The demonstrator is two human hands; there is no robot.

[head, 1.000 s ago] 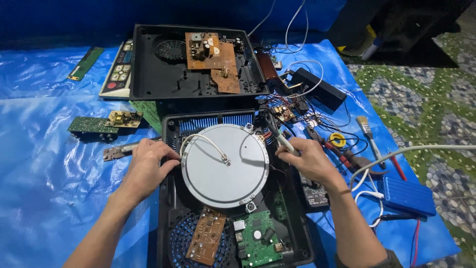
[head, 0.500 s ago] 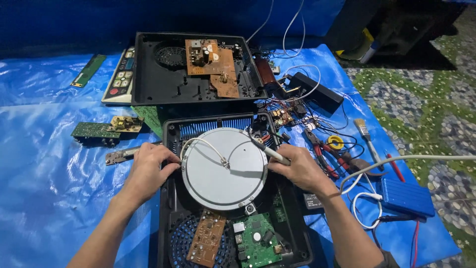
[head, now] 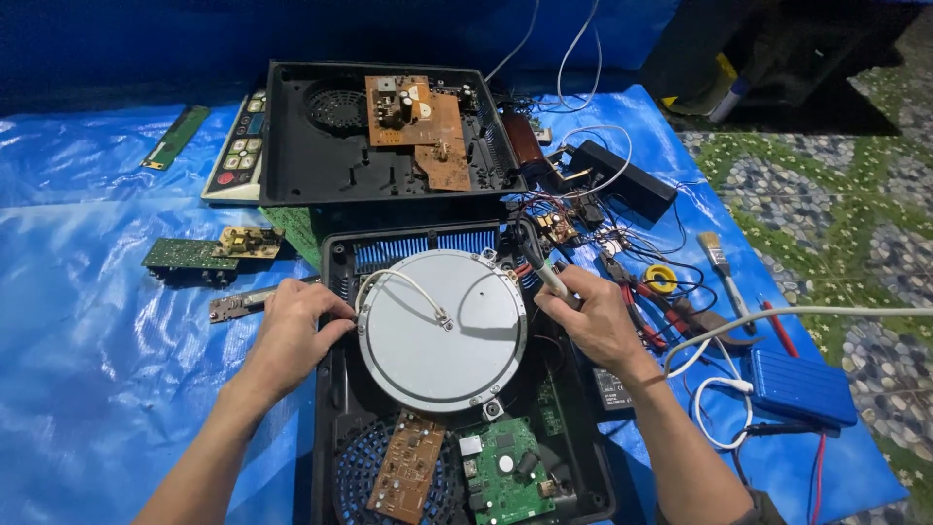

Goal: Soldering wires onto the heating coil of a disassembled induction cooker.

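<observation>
The left hand (head: 292, 335) rests with curled fingers on the left rim of the round grey disc (head: 442, 329), touching its edge. The disc lies flat in an open black case (head: 335, 389), between the two hands. The right hand (head: 593, 319) sits at the disc's right edge, its fingers closed round a slim tool (head: 537, 261). The tool's long axis runs up and slightly left from that hand, away from the person, with its dark end pointing toward the case's far right corner. A white wire (head: 403, 282) loops across the disc's top from the left hand's side to the disc's middle.

Nearer the person than the hands, a brown board (head: 406, 467) and a green board (head: 503, 473) sit inside the case. Beyond the hands lies a second open case (head: 311, 160). Right of the right hand are a tangle of wires (head: 583, 219), pliers (head: 646, 297), a brush (head: 721, 261) and a blue box (head: 802, 387). Left of the left hand lies a small green board (head: 190, 255) on the blue sheet (head: 87, 340).
</observation>
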